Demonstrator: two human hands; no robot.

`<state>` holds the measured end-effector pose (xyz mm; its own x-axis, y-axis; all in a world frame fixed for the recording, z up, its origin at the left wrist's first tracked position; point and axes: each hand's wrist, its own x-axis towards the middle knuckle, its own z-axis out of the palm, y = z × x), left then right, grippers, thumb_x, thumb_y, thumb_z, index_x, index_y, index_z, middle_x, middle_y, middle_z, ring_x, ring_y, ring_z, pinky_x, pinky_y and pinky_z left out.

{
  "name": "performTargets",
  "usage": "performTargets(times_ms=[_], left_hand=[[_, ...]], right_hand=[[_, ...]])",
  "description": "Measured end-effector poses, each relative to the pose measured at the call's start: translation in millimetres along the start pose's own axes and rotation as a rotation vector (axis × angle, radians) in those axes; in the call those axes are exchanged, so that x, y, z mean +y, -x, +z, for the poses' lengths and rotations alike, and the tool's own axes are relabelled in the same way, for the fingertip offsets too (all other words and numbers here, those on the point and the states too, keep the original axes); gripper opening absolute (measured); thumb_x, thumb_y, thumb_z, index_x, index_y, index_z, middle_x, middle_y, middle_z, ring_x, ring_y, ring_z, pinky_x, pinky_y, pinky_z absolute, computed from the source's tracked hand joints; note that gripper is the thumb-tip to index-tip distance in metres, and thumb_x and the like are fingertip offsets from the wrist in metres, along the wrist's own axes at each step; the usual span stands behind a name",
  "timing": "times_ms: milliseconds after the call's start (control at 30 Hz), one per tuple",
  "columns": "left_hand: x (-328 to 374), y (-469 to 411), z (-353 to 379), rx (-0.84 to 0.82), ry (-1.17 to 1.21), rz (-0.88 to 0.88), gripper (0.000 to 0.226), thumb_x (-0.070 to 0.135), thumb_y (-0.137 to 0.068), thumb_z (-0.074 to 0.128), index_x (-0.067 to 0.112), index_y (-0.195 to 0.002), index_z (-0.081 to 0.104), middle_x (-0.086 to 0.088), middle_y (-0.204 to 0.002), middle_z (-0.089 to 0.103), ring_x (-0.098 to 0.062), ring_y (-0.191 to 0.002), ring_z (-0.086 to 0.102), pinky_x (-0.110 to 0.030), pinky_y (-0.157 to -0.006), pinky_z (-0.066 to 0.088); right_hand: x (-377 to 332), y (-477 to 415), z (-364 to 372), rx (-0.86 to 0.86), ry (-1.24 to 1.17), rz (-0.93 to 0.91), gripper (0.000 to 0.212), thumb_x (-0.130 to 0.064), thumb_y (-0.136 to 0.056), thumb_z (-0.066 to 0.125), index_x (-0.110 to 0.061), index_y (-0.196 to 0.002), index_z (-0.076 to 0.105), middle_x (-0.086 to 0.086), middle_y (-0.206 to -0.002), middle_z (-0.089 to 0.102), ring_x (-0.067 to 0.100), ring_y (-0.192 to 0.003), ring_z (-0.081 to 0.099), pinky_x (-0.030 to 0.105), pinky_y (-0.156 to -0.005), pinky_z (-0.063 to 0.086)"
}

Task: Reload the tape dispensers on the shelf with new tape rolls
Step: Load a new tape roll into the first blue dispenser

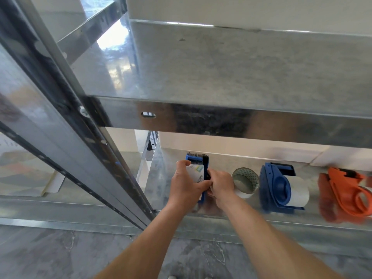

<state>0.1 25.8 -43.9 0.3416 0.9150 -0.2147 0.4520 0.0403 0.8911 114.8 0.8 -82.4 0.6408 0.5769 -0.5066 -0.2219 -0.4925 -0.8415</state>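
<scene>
Gripping blue dispenser point(189, 158) | left hand point(185, 186) curled round | right hand point(221, 184) pinching

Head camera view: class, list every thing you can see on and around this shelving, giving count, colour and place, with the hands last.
held dispenser: one, blue, lower shelf, left
white roll: one, white, inside held dispenser
loose roll: one, pale, right of held dispenser
loaded dispenser: one, blue, right of loose roll
orange dispenser: one, orange, far right
shelving: one, grey metal, fills view
left hand: one, grips white roll
right hand: one, grips held dispenser
</scene>
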Motion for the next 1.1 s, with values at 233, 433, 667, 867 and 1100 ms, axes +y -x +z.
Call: performTargets(times_ms=[233,433,667,867,1100], left_hand=[[-5,-2,0,0.001,0.029,0.005,0.081,0.027,-0.069,0.09,0.027,-0.13,0.038,-0.001,-0.109,0.062,-0.019,-0.096,0.066,-0.039,-0.086,0.059],[-8,-2,-2,-0.005,0.05,0.011,0.084,0.027,-0.068,0.09,0.027,-0.134,0.038,0.003,-0.104,0.061,-0.017,-0.095,0.066,-0.038,-0.083,0.06],[-8,-1,-4,0.009,0.027,0.02,0.088,0.034,-0.065,0.09,0.029,-0.136,0.038,0.001,-0.108,0.061,-0.017,-0.095,0.065,-0.04,-0.083,0.06],[-9,1,-4,0.014,0.026,0.016,0.086,0.038,-0.066,0.089,0.031,-0.134,0.037,-0.001,-0.112,0.059,-0.016,-0.094,0.065,-0.038,-0.08,0.061],[-7,4,-6,0.017,0.034,0.005,0.089,0.038,-0.07,0.088,0.026,-0.141,0.035,-0.001,-0.116,0.056,-0.015,-0.094,0.065,-0.03,-0.073,0.062]], right_hand=[[4,2,5,0.001,-0.042,-0.011,0.033,-0.032,-0.083,0.055,-0.013,-0.063,0.073,0.017,-0.074,0.073,0.043,-0.084,0.071,0.058,-0.074,0.057],[5,4,3,0.001,-0.098,-0.004,0.035,-0.022,-0.092,0.055,-0.012,-0.065,0.074,0.017,-0.076,0.074,0.042,-0.082,0.073,0.057,-0.072,0.06],[6,8,4,-0.015,-0.065,-0.063,0.032,-0.034,-0.079,0.053,-0.013,-0.069,0.075,0.019,-0.076,0.074,0.042,-0.081,0.073,0.065,-0.071,0.057],[4,13,-1,0.014,-0.063,-0.088,0.034,-0.027,-0.087,0.052,-0.009,-0.066,0.07,0.022,-0.075,0.072,0.045,-0.083,0.071,0.06,-0.069,0.056],[1,19,-3,0.032,-0.036,-0.11,0.046,-0.028,-0.088,0.051,-0.02,-0.045,0.06,0.005,-0.051,0.058,0.028,-0.06,0.056,0.041,-0.056,0.04]])
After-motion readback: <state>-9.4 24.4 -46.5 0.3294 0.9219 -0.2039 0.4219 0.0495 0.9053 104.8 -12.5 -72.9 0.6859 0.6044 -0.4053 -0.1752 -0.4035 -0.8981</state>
